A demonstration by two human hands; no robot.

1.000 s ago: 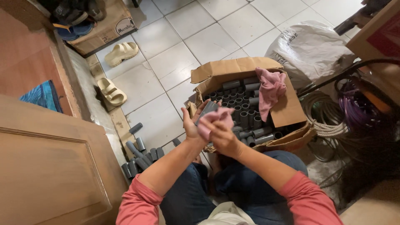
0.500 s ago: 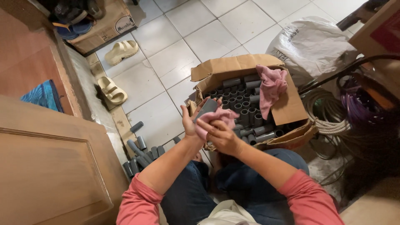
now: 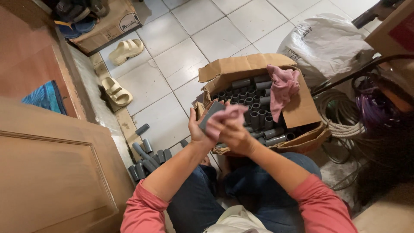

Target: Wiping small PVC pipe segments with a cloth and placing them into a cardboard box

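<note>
Left hand [image 3: 197,129] grips a grey pipe piece [image 3: 210,114] just near of the cardboard box [image 3: 302,108], right hand [image 3: 230,134] clenched on a pink rag [image 3: 226,115], apparently wiping: best turn the piece so the cloth covers every side.

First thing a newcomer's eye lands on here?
At centre, the left hand holds a grey pipe piece while the right hand presses a pink cloth on it. Just behind is an open cardboard box packed with grey pipe fittings, another pink rag draped over its edge.
</note>
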